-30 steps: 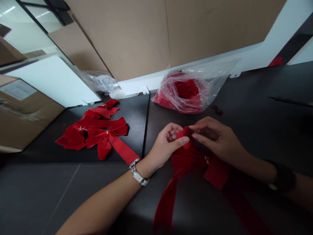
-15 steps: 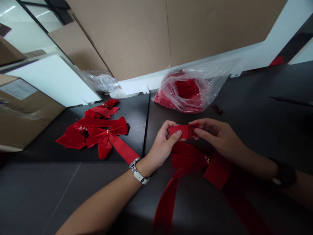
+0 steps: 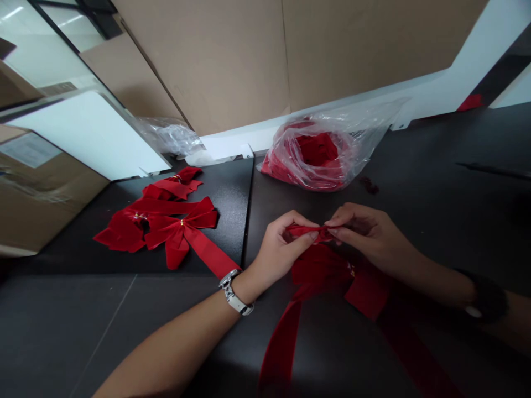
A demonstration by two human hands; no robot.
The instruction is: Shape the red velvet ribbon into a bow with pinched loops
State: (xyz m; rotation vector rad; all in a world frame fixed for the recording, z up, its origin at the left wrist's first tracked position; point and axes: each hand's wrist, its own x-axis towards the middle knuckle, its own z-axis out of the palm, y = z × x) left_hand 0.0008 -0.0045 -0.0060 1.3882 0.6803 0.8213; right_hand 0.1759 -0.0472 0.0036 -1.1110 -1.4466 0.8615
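Observation:
A small piece of red ribbon [image 3: 321, 234], gathered and narrow, is pinched between my two hands. My left hand [image 3: 286, 240] is closed on its left part, thumb over the fabric. At its right end, the thumb and fingertips of my right hand [image 3: 359, 229] grip it. Just below on the dark table lies a large red bow [image 3: 317, 268] with a gold tie and long tails. Several finished-looking red bows [image 3: 182, 224] with gold ties lie in a pile to the left, one tail reaching my left wrist.
Behind my hands, a clear plastic bag [image 3: 311, 160] holds red fabric pieces. A small dark red scrap [image 3: 369, 185] lies to its right. Cardboard boxes [image 3: 45, 188] and a white panel [image 3: 91, 135] are at the left; a thin dark object [image 3: 493, 170] is at the right.
The ribbon piece, flat before, is now bunched into a narrow strip. My fingertips have come closer together around it, and the bows on the table have stayed put.

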